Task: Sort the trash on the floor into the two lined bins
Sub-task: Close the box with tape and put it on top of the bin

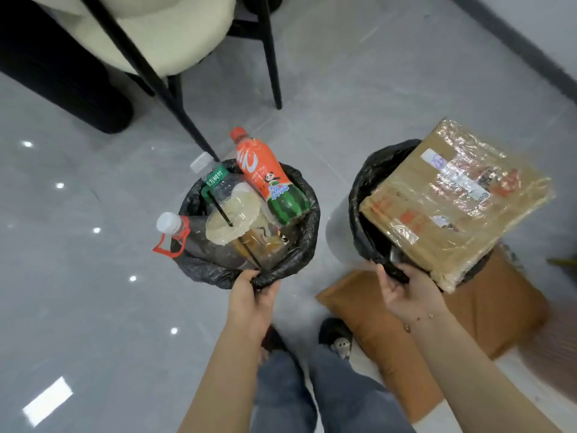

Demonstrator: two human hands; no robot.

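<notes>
- Nearest are the person's jeans-clad legs [312, 385] and dark slippers [335, 334], standing between the two forearms.
- Just right of the feet, flat brown cardboard [487, 307] lies on the grey floor [78, 292], partly under the right bin; it looks stiff and light, best lifted by a free edge.
- The left hand [249, 298] curls its fingers round the near rim of the left bin's black liner [299, 245], bunching the thin film.
- The right hand [406, 295], palm up, pinches a gathered fold of the right bin's liner [371, 189] at its near rim.
- The liners are soft, slippery and easily torn, so I judge a gathered handful at the rim safer than a fingertip hold.
- The left bin holds plastic: a clear lidded cup [232, 220] with a straw, a jug with a red handle [175, 232], a green-labelled bottle [212, 179] and an orange bottle [268, 179] leaning out at the far side. All look light but springy and loosely stacked.
- On the right bin rests a taped cardboard box [452, 201], tilted and overhanging the rim to the right; rigid, its tape slick.
- Farthest are black chair legs [271, 57] and a cream seat [175, 29].
</notes>
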